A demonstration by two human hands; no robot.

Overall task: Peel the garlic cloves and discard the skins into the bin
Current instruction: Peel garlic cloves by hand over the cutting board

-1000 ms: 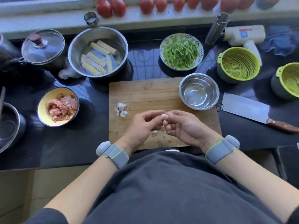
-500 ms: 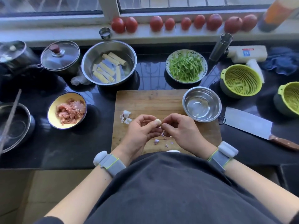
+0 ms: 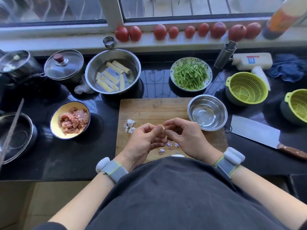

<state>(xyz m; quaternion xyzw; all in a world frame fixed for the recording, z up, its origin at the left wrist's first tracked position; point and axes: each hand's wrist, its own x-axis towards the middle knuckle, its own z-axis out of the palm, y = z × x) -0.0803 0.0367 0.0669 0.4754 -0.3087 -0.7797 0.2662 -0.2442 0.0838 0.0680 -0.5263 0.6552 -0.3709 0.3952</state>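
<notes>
Both hands, left hand (image 3: 146,140) and right hand (image 3: 186,136), pinch garlic clove (image 3: 163,129).

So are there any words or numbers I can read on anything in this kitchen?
No text here can be read.
White bottle lying on the counter: a red strip and a blue square on its label, print too blurred to read.
Tall bottle on the windowsill: orange label, no letters can be made out.
Patterned plate of green strips: only a leaf pattern on the rim, no words.
</notes>
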